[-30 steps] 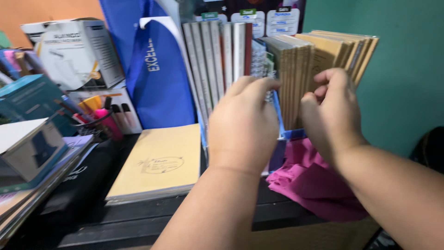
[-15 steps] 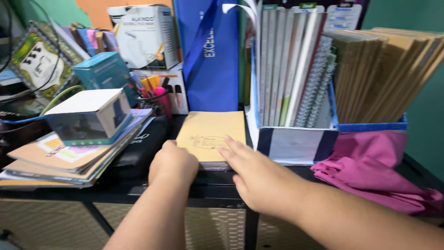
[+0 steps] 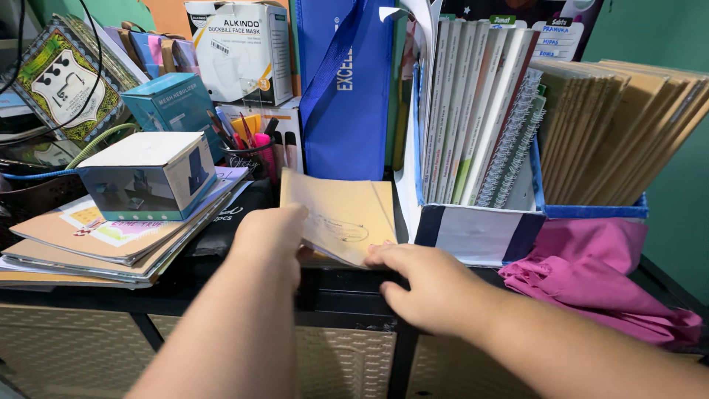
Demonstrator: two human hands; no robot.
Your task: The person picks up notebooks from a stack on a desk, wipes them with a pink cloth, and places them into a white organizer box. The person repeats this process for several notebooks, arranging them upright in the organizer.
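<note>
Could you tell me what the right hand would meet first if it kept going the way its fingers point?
Probably the tan notebook: the right hand points up-left, its fingertips already at the notebook's near edge, though touch is unclear.

Left hand (image 3: 269, 238) lifts a tan notebook (image 3: 341, 216); right hand (image 3: 425, 284) touches its lower edge; blue file box (image 3: 480, 229) at three o'clock.

Single view, head-mounted, angled down and forward over cluttered black shelf top (image 3: 347, 292). Close range: forearms enter from bottom edge, left hand (image 3: 269, 236) and right hand (image 3: 425, 284) near centre, both on tan notebook (image 3: 340, 214). Far side faces teal wall (image 3: 650, 33). Blue file box (image 3: 480, 229) with upright books right of centre, stacked papers (image 3: 96, 247) left, pink cloth (image 3: 598, 273) near right. No second view, no shared part.
</note>
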